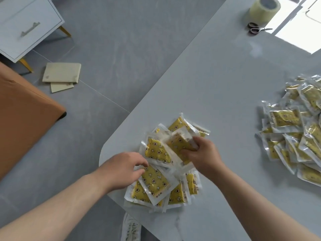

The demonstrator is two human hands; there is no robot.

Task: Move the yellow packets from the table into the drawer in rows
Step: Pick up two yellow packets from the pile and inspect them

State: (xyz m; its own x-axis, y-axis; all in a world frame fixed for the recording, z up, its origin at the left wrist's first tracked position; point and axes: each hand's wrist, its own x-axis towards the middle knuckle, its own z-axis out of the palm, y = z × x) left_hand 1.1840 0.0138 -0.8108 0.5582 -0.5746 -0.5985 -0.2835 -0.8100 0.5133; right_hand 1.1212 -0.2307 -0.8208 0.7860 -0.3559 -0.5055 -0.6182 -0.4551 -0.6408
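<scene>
A loose heap of yellow star-patterned packets (156,181) in clear wrappers lies at the near left corner of the grey table (217,80). My right hand (203,153) grips one packet (178,143) lifted at the top of the heap. My left hand (121,169) rests on the heap's left side, its fingers touching a packet (154,180) there. A second, larger heap of yellow packets (298,129) lies at the table's right edge. The white cabinet with the drawer (26,26) stands shut on the floor at top left.
A tape roll (264,9) and scissors (257,28) lie at the table's far end beside white sheets (302,30). On the floor are beige envelopes (61,74), an orange-brown piece of furniture (22,115) at left, and a white shoe (131,228) by the table's near edge.
</scene>
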